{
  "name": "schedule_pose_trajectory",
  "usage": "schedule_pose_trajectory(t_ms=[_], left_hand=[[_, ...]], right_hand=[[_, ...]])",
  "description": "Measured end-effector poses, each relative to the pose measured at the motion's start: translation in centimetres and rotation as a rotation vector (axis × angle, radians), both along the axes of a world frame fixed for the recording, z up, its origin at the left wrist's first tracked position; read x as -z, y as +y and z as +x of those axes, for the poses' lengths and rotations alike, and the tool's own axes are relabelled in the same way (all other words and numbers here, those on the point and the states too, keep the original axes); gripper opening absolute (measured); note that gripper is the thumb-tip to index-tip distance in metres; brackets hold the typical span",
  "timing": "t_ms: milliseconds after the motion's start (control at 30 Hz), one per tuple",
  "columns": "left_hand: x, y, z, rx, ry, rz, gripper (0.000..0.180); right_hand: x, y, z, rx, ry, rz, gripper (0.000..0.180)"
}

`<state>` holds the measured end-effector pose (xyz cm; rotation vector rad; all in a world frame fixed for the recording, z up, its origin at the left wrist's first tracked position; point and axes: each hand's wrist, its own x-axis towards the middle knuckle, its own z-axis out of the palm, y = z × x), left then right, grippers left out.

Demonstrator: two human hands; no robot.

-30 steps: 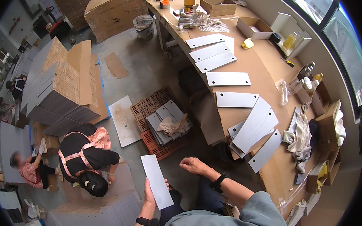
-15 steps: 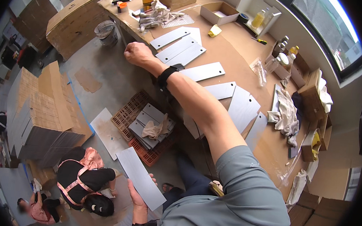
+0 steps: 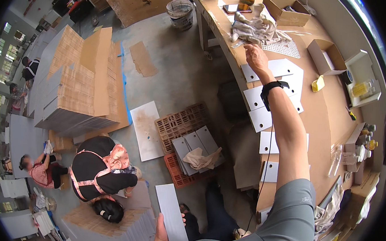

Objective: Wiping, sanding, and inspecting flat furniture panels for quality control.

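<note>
My left hand (image 3: 161,229) grips a flat, light grey rectangular panel (image 3: 170,210) by its lower part, thumb on its face. My right hand (image 3: 256,60) reaches over the far part of the workbench, its fingers drawn together beside a crumpled whitish cloth (image 3: 253,28) and a white perforated mat (image 3: 284,47). What those fingertips hold, if anything, cannot be made out. Under my right wrist and forearm lie several similar panels with small dark holes, among them a near panel (image 3: 261,120) and another panel (image 3: 269,144).
Plastic crates (image 3: 179,119) on the floor hold stacked panels and a rag (image 3: 203,158). A person (image 3: 95,172) bends over at the left, near a tall cardboard stack (image 3: 79,85). Open boxes (image 3: 286,13) and bottles (image 3: 361,152) line the bench; a bucket (image 3: 180,13) stands beyond.
The view has swung to the left. My right hand, a fist beyond the bench edge before, is now over the panels by the cloth. My left hand still holds its panel.
</note>
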<state>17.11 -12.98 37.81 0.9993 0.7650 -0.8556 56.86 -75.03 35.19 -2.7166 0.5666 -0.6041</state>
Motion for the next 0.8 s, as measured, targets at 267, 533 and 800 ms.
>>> schedule_pose_trajectory(t_ms=[267,533,800], left_hand=[[2.3,-3.6,1.0,0.075,0.049,-0.111,0.072],[3.8,-4.5,1.3,0.005,0.069,-0.181,0.069],[4.5,-4.5,1.6,0.041,-0.005,-0.180,0.071]], right_hand=[[6.6,-11.9,4.0,-0.188,0.159,-0.384,0.048],[10.2,-11.4,8.1,-0.333,-0.052,-0.258,0.022],[10.3,-11.2,5.0,-0.233,-0.024,0.245,0.032]])
